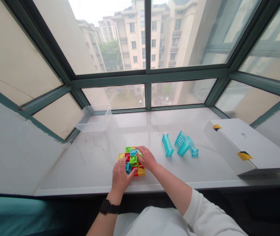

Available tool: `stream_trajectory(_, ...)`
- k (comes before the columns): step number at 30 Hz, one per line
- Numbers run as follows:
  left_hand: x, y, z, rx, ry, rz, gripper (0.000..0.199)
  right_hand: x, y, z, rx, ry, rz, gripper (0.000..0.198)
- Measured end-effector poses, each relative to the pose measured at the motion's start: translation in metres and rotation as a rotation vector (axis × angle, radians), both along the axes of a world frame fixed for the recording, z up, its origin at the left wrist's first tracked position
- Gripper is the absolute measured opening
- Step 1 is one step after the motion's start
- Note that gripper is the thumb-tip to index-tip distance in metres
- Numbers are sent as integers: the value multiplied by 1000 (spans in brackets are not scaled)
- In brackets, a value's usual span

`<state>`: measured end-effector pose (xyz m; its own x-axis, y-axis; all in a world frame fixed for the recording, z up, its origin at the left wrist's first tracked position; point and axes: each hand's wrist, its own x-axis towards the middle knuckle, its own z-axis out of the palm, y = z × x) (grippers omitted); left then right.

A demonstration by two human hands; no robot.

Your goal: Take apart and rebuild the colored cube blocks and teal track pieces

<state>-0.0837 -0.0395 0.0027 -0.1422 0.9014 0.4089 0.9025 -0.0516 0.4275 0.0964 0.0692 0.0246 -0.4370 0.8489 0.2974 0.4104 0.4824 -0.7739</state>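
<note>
The left hand (121,173), half-curled, touched the near-left side of the colourful plastic cube blocks (133,161) on the windowsill (81,170); the right hand (147,158), fingers bent, touched their far-right side. Whether either gripped one, I cannot tell. Rightward lay turquoise chutes (167,145) and a white box (265,141).
</note>
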Motion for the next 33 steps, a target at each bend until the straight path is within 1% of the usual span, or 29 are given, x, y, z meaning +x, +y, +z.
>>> stream_trajectory(2, 8, 9, 3, -63, 15, 33, 63, -10, 8, 0, -72, -16, 16, 40)
stream_trajectory(5, 16, 19, 4, -124, 32, 60, 47, -20, 16, -4, -151, -29, -39, 41)
stream_trajectory(7, 17, 20, 2, -119, 22, 57, 39, -21, 20, -8, -172, -17, -92, 37)
stream_trajectory(9, 17, 19, 1, -90, -11, 56, 37, -18, 23, -12, -185, 7, -134, 34)
stream_trajectory(13, 12, 15, 0, -36, -105, 104, 43, -10, 23, -15, -184, 57, -198, 32)
stream_trajectory(16, 8, 18, 2, -8, -93, 94, 48, -7, 20, -14, -163, 76, -208, 33)
stream_trajectory(19, 6, 24, 5, 7, -22, 87, 53, -7, 15, -12, -94, 66, -127, 38)
stream_trajectory(21, 5, 27, 7, 27, -15, 118, 58, -6, 11, -11, -57, 42, -47, 45)
stream_trajectory(23, 3, 24, 9, 48, -28, 135, 62, -2, 7, -9, -43, 29, -10, 50)
stream_trajectory(26, -3, 11, 11, 49, -38, 132, 72, 16, 0, -2, 2, 46, -65, 51)
stream_trajectory(29, -14, -7, 6, 6, -62, 119, 76, 52, -3, 6, 124, 41, -198, 39)
stream_trajectory(31, -22, -15, -1, -32, -108, 88, 69, 80, 1, 10, 197, -31, -346, 33)
stream_trajectory(33, -28, -17, -8, -76, -160, 70, 60, 104, 8, 7, 202, -163, -479, 36)
